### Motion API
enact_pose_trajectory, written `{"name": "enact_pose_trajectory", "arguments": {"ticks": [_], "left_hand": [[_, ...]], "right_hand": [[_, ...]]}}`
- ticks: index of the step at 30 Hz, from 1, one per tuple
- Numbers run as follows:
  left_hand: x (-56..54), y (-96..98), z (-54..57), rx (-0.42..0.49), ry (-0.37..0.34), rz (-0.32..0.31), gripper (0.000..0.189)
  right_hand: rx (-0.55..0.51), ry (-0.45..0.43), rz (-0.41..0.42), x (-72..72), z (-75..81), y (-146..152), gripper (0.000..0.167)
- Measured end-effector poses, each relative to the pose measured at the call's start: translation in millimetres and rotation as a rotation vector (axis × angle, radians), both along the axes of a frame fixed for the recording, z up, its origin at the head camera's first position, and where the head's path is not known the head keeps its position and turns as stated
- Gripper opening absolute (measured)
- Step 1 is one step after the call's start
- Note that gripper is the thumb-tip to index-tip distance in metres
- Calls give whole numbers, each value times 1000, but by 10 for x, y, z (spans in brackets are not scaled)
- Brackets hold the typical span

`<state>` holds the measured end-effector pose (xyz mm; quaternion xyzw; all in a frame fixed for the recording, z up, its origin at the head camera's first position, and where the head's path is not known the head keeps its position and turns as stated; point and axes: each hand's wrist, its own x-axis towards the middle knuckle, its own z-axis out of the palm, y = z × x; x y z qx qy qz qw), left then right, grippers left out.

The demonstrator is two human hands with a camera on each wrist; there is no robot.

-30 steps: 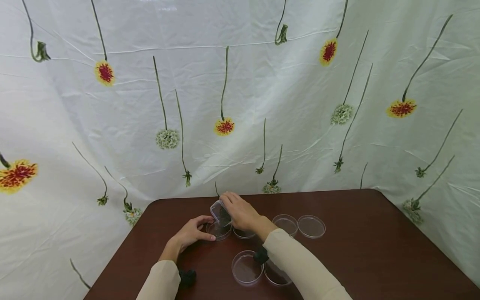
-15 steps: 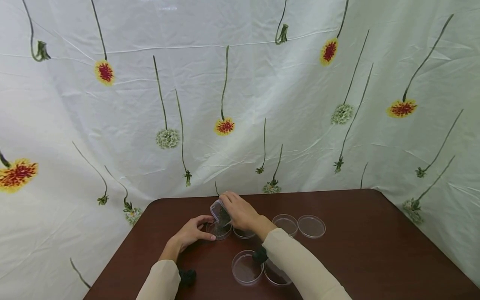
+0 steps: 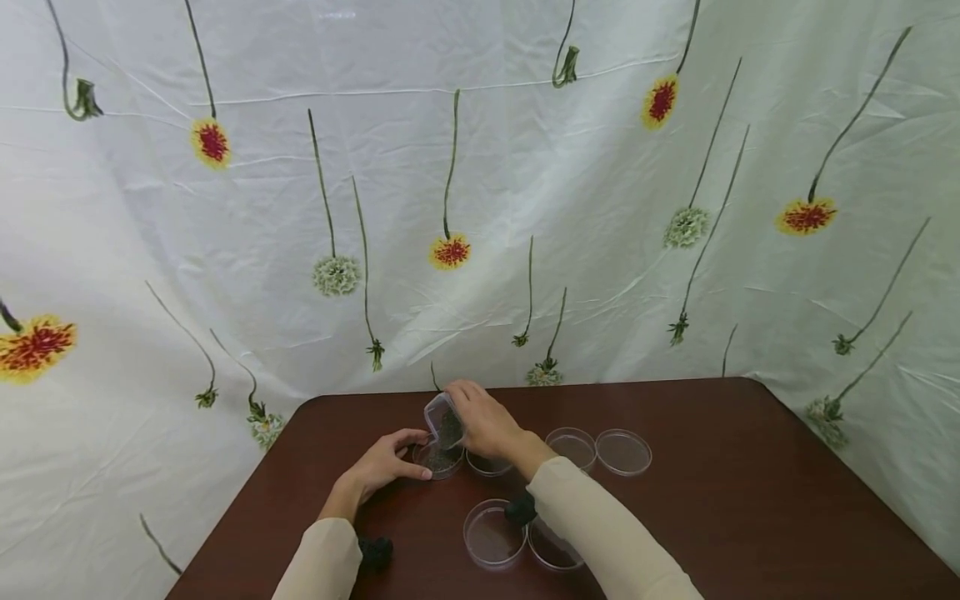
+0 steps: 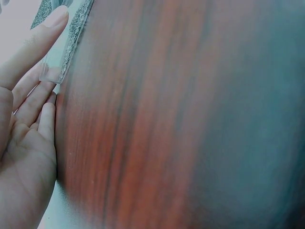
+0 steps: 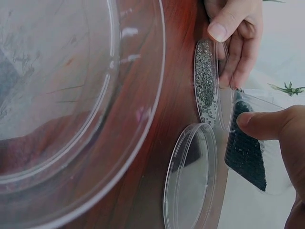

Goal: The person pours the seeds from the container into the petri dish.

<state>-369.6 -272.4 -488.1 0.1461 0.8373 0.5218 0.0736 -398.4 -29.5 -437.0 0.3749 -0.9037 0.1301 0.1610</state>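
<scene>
My left hand (image 3: pixel 384 463) holds a clear petri dish (image 3: pixel 437 463) on the table, thumb at its near side and fingers at its far side. Dark grey granules (image 5: pixel 206 78) cover the dish's bottom. Tilted over it is a clear plastic box (image 3: pixel 447 423), which my right hand (image 3: pixel 489 423) grips by the side. In the right wrist view, the right thumb (image 5: pixel 259 125) presses on the box wall, and a mass of dark granules (image 5: pixel 245 155) lies inside. The box's lower corner overlaps the dish's rim. In the left wrist view, the left thumb (image 4: pixel 50 24) crosses the dish's edge.
Another petri dish (image 5: pixel 167 210) stands right beside the filled one. Two more dishes, one of them a flat dish (image 3: pixel 624 452), sit farther right. Nearer, a dish (image 3: pixel 493 535) and its neighbour lie partly under the right forearm. A flowered cloth (image 3: pixel 480 183) hangs behind the table (image 3: pixel 750 517).
Granules have run from the box and spread over the bottom of the dish. My right hand has lifted and tilted the box slightly. My left hand has stayed in place.
</scene>
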Motion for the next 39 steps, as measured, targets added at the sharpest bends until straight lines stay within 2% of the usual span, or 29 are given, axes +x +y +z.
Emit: {"name": "enact_pose_trajectory", "arguments": {"ticks": [8, 15, 21, 29, 39], "left_hand": [[-5, 3, -7, -12, -2, 14, 77], [35, -2, 17, 3, 7, -2, 76], [24, -2, 11, -12, 11, -4, 76], [-11, 8, -16, -16, 14, -2, 75], [-14, -6, -23, -13, 10, 7, 76]], "right_hand": [[-79, -65, -22, -5, -7, 23, 86], [-149, -145, -45, -2, -14, 17, 91], [-223, -219, -28, -47, 6, 37, 94], [-283, -271, -3, -64, 42, 71, 94], [-432, -346, 15, -72, 35, 77, 92]]}}
